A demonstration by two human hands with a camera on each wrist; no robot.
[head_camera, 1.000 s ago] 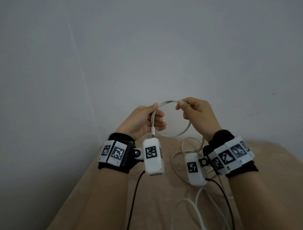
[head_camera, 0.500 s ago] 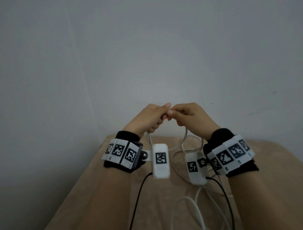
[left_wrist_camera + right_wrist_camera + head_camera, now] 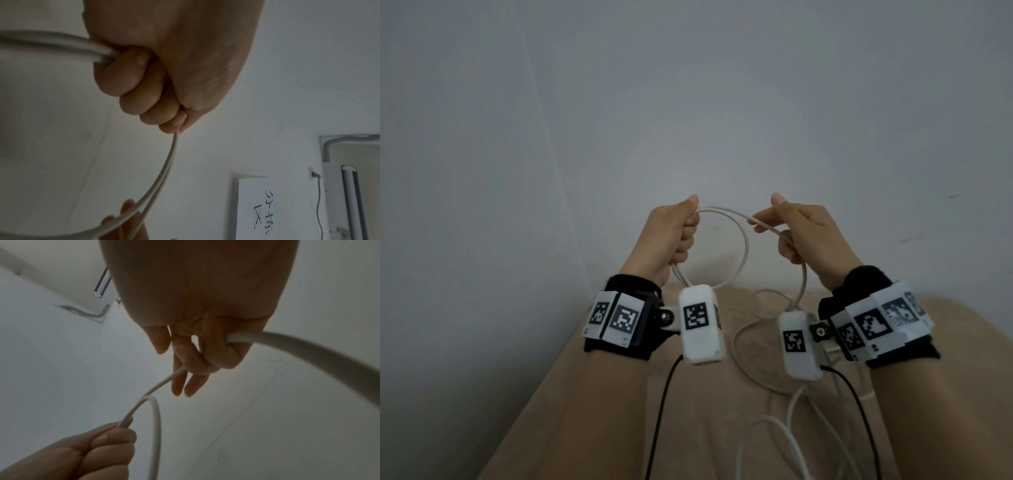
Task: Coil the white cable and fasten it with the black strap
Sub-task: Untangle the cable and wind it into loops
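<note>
The white cable [image 3: 745, 246] forms a round loop held up in front of the grey wall. My left hand [image 3: 677, 236] grips the loop's strands in a fist; the left wrist view shows two strands [image 3: 162, 177] leaving the curled fingers [image 3: 131, 87]. My right hand [image 3: 796, 233] holds a single run of cable [image 3: 164, 381] through its curled fingers, a short way right of the loop. Slack cable [image 3: 767, 425] trails down onto the beige surface. No black strap is visible in any view.
A beige cloth-covered surface [image 3: 585, 411] lies below my arms, bounded by the grey wall [image 3: 688, 102] behind. Thin black camera leads [image 3: 661, 404] hang from both wrist units. A paper sign [image 3: 265, 206] hangs on the wall in the left wrist view.
My hands met half a second ago, passing the cable to the left hand. They have since parted, and a second turn lies in the left hand's loop while the right hand slides along the cable.
</note>
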